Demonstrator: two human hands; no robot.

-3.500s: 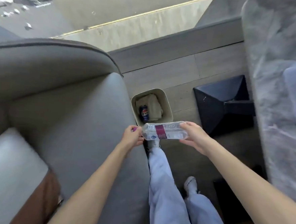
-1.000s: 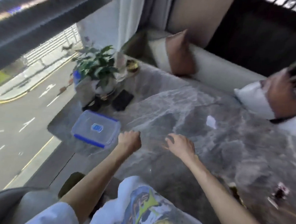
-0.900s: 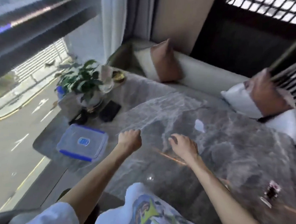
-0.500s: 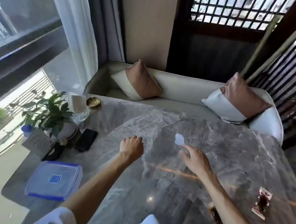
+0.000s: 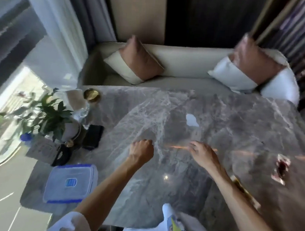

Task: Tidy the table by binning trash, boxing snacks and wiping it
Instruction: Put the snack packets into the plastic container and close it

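Observation:
Both my hands hover over the grey marble table point(image 5: 229, 120). My left hand point(image 5: 142, 150) is curled into a fist with nothing visible in it. My right hand point(image 5: 202, 155) is empty, fingers loosely spread, a short way in front of a small white scrap point(image 5: 191, 120) lying mid-table. A red and white snack wrapper point(image 5: 280, 169) lies at the right. A brownish packet point(image 5: 245, 192) shows partly under my right forearm. A clear plastic box with a blue-rimmed lid point(image 5: 70, 182) sits shut at the near left corner.
A potted plant point(image 5: 49, 113), a glass point(image 5: 83, 108), a gold dish point(image 5: 91, 95) and a black phone point(image 5: 93, 136) crowd the table's left side. A cream sofa point(image 5: 184, 63) with two cushions stands behind the table. A window runs along the left.
My view swung from the floor bin, where I held a bottle, to the table. Over the last second the camera tilted down; my right hand drew back slightly from the white scrap.

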